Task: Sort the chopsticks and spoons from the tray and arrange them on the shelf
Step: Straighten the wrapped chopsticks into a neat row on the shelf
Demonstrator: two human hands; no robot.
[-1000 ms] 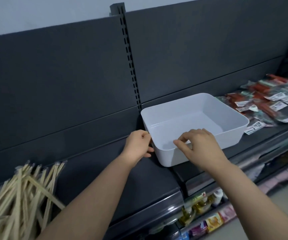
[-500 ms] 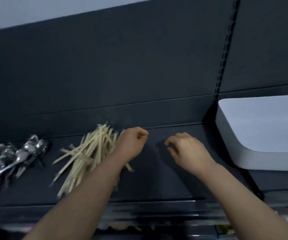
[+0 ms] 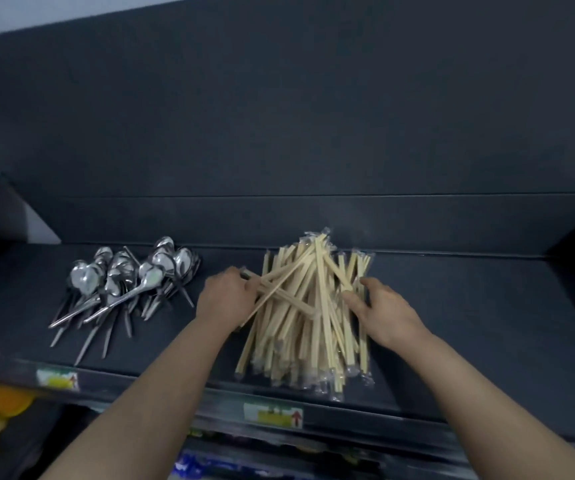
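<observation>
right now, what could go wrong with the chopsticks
The chopsticks reach nearly to the front edge of the shelf, so squeezing them between the left hand and right hand could push some off. Several lie crossed on top; a tug may scatter the pile. Loose ones could slide left into the spoons.

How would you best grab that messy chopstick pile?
Squeeze the chopstick pile at its middle, coming from both long sides, where the left hand and right hand are. The sticks run mostly front to back, some crossing, so an end grip would probably scatter them.
</observation>
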